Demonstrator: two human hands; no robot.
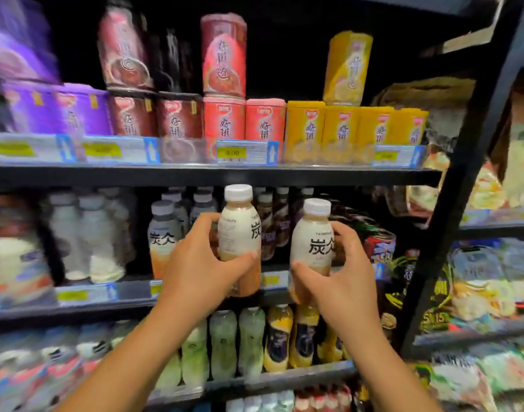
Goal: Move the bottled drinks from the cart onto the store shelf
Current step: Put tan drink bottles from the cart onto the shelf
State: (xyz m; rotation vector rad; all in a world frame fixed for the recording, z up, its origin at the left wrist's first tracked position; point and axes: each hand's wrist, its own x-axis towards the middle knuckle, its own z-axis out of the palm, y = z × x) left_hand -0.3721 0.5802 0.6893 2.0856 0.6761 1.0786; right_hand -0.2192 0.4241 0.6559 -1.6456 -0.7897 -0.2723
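Two bottles being held up in front of the middle shelf (195, 304), one per hand. Left hand (201, 272) is gripping the left bottle (238, 233): fingers curled round its back, thumb pressing across the front low on the label. Right hand (341, 278) is gripping the right bottle (312, 242) the same way, thumb at the label's bottom edge, fingers wrapping the far side. Both bottles are looking identical: rounded plastic body, white screw cap, white wrap label, tan milky drink showing above and below it. Right label is facing the camera, reading large black "炭" plus a second character partly cut off, with small Latin text above starting "TANN", rest too blurred. Left label is turned partly away, showing fine print and only the edge of "炭". Both are standing cap-up, long axis near vertical, the left one sitting slightly higher; the two are near each other but not touching. A matching bottle (162, 233) is standing on the middle shelf just left of the left hand, same "炭" mark. Top shelf is carrying purple, maroon, red and yellow cups (225, 120); a yellow price tag (232, 152) there is reading "4.00". Everything else is too motion-blurred to read.
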